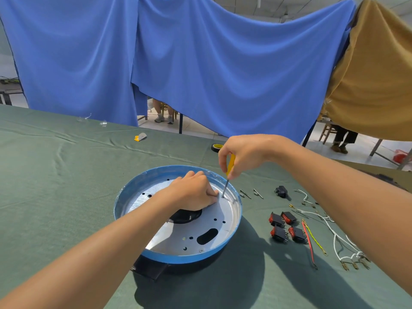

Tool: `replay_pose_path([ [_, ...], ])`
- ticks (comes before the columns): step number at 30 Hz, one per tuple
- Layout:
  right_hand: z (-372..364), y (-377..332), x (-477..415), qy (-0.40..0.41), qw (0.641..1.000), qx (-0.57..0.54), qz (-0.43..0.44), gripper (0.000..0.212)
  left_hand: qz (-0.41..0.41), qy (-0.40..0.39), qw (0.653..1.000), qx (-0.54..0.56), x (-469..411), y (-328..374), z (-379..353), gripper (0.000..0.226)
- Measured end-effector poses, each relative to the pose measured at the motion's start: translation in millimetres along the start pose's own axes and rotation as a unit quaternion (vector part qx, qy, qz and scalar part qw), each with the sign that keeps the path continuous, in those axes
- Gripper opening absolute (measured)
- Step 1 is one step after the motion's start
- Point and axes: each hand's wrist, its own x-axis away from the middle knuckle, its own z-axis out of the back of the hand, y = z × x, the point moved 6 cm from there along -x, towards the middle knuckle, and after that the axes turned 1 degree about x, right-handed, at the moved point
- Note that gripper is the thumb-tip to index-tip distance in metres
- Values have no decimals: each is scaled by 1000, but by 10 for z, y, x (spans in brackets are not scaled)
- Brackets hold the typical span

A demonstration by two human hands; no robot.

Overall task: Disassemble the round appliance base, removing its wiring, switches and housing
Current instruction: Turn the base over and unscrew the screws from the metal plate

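My right hand (243, 152) pinches the screwdriver (230, 164) — tip on the base (178, 258); left hand (191, 192) curled beside it, grip unclear.

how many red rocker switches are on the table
4, in a square cluster on the green cloth right of the round base: far-left switch, far-right switch, near-left switch, near-right switch. The right arm may hide others.

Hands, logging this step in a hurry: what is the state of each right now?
Left hand: curled on the base plate; any grip cannot be told.
Right hand: grips the yellow screwdriver.
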Motion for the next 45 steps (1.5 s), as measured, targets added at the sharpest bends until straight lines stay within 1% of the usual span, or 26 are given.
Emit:
replay_pose_path([
  [2,-3,63,27,1,998,24,-53,45,1,-1,1000,1,5,-1,-1,31],
  [3,1,80,51,-2,997,34,-74,53,3,-2,1000,2,10,0,-1,32],
  [4,-5,77,61,-5,996,42,-80,55,4,-2,1000,1,14,0,-1,32],
  [7,-19,31,60,12,996,61,-67,40,4,1,1000,2,20,10,4,32],
  [10,-28,2,69,58,994,82,-41,37,6,2,1000,1,30,18,1,32],
  [13,10,13,123,89,994,54,-13,20,9,3,1000,1,38,25,1,33],
  [16,-5,-2,131,93,995,19,18,9,9,8,1000,-1,38,32,11,33],
  [17,-9,-24,125,93,995,19,20,8,8,8,1000,-2,39,33,11,33],
  [20,-5,29,71,83,995,11,-46,56,9,3,1000,0,50,30,5,34],
  [21,2,39,60,74,995,16,-63,61,9,3,1000,2,53,27,6,34],
  [22,-5,38,35,57,995,28,-71,59,11,2,1000,4,54,22,8,34],
  [23,-1,29,25,51,995,43,-73,52,11,2,1000,4,55,19,9,34],
  [25,20,19,25,65,994,55,-74,35,13,3,1000,3,49,22,11,34],
  [27,43,17,33,78,994,48,-59,26,13,3,1000,4,46,22,10,33],
  [29,75,13,56,81,996,21,-34,6,14,6,1000,8,49,18,13,32],
  [30,77,16,57,80,997,8,-23,2,13,7,1000,10,52,17,15,32],
  [31,76,21,63,85,996,-2,-20,6,12,9,1000,11,53,19,16,32],
  [32,59,44,43,90,996,-8,-21,3,11,9,1000,11,55,23,16,31],
  [33,52,50,37,103,994,-12,-28,8,10,8,1000,10,58,26,15,31],
  [35,31,113,19,136,988,22,-72,40,11,5,1000,10,66,29,14,31],
  [36,33,153,14,152,982,57,-99,50,11,3,1000,11,68,32,13,32],
  [37,48,163,24,168,975,88,-117,52,11,2,1000,10,70,33,14,32],
  [38,47,165,23,171,973,96,-123,48,12,3,1000,10,72,34,12,32],
  [41,20,148,-9,141,985,24,-98,19,12,6,1000,9,75,31,14,32],
  [42,20,130,-8,132,987,1,-87,20,11,6,1000,10,74,34,13,32],
  [45,37,51,50,87,993,-53,-57,31,10,3,1000,4,75,35,17,32],
])
